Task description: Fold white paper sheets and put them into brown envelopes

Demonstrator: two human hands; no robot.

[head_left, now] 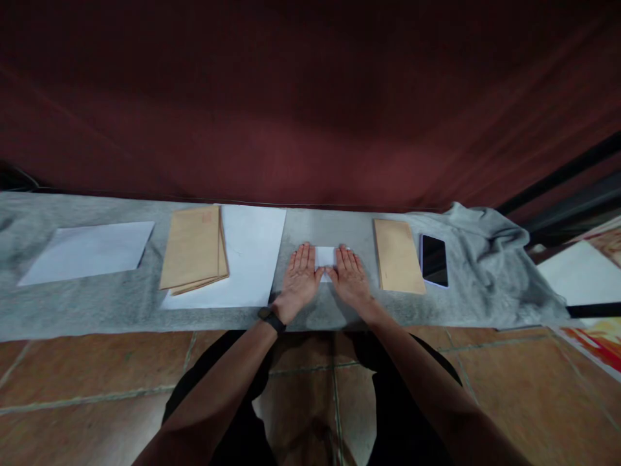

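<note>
A small white piece of paper [325, 256], seemingly folded, lies on the grey cloth in front of me. My left hand [301, 273] lies flat over its left side, fingers stretched out and pointing away from me. On its right side rests my right hand [349, 275], also flat with straight fingers. The two thumbs come close together over the paper's middle. Both palms cover the paper's side edges, so its full width is hidden. A dark watch [272, 319] sits on my left wrist.
Left of my hands, brown envelopes [191, 249] overlap a large white sheet [252, 259]; another white sheet [90, 252] lies farther left. On the right are a brown envelope stack [398, 257] and a phone [434, 260]. The grey cloth [478, 272] bunches up at the right end. A dark red curtain [291, 155] hangs behind.
</note>
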